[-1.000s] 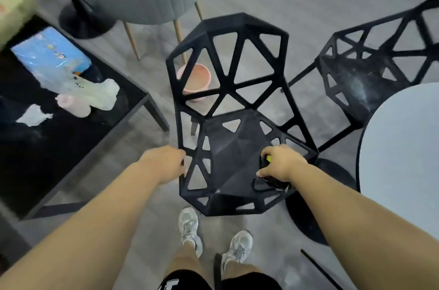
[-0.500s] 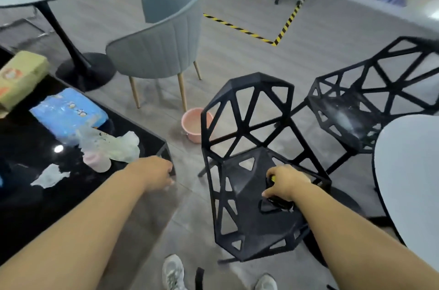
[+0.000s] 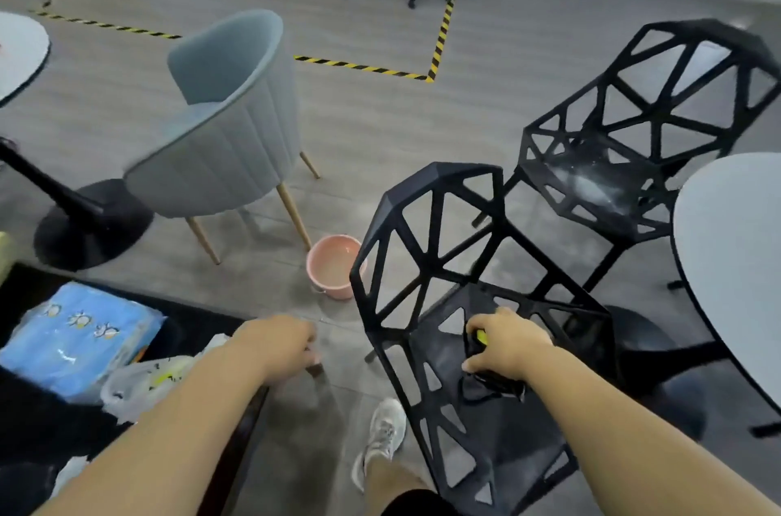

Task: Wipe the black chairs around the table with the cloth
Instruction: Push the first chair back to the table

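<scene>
A black lattice chair point(image 3: 439, 245) stands in front of me, its back to the left. My right hand point(image 3: 505, 342) presses a dark cloth point(image 3: 492, 384) with a yellow patch onto its seat. My left hand point(image 3: 279, 344) hangs closed over the floor, just off the corner of the low black table point(image 3: 34, 427), holding nothing I can see. A second black lattice chair point(image 3: 634, 127) stands farther right, its seat dusty with pale smears. The white round table point(image 3: 735, 245) sits at the right edge.
A pink bucket point(image 3: 334, 272) stands on the floor left of the near chair. A grey upholstered armchair point(image 3: 228, 122) is beyond it. The low black table holds a blue packet point(image 3: 76, 340) and plastic bags. Another pedestal table base point(image 3: 84, 219) stands at left.
My view has swung up and left, so the near chair now lies lower right. My left hand left the chair's edge and moved left. My right hand stays on the cloth.
</scene>
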`<action>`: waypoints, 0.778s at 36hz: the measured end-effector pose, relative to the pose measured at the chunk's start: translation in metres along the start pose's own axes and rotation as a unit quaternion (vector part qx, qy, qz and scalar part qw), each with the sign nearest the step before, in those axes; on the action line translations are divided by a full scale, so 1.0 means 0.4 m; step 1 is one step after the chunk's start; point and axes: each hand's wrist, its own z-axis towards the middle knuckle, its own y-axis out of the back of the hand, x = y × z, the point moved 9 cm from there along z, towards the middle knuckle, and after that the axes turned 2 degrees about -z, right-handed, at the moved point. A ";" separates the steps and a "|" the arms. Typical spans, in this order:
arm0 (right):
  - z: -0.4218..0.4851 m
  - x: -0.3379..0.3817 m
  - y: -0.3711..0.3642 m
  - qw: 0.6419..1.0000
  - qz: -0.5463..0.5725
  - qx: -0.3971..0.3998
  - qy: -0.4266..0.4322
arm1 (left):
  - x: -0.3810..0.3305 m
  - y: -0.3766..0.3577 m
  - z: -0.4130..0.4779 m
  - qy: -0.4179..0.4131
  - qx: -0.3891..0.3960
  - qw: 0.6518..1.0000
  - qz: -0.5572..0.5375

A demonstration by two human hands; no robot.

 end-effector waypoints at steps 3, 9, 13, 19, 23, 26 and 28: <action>0.073 -0.021 0.022 1.000 0.019 -0.001 -0.010 | 0.011 0.068 0.082 -0.006 -0.008 1.000 0.030; 0.203 -0.048 0.107 0.997 0.066 -0.015 -0.030 | -0.004 0.220 0.234 -0.034 -0.028 0.996 0.072; 0.245 -0.062 0.148 0.995 0.091 -0.020 -0.032 | -0.039 0.316 0.310 -0.070 -0.051 0.993 0.083; 0.250 -0.097 0.178 0.988 0.139 -0.047 -0.053 | -0.112 0.418 0.407 -0.106 -0.041 0.985 0.133; 0.233 -0.123 0.178 0.975 0.192 -0.075 -0.078 | -0.172 0.473 0.451 -0.135 -0.042 0.976 0.163; 0.221 -0.141 0.175 0.968 0.218 -0.081 -0.098 | -0.215 0.507 0.490 -0.158 -0.049 0.968 0.188; 0.217 -0.151 0.167 0.962 0.233 -0.080 -0.115 | -0.247 0.521 0.521 -0.177 -0.044 0.962 0.201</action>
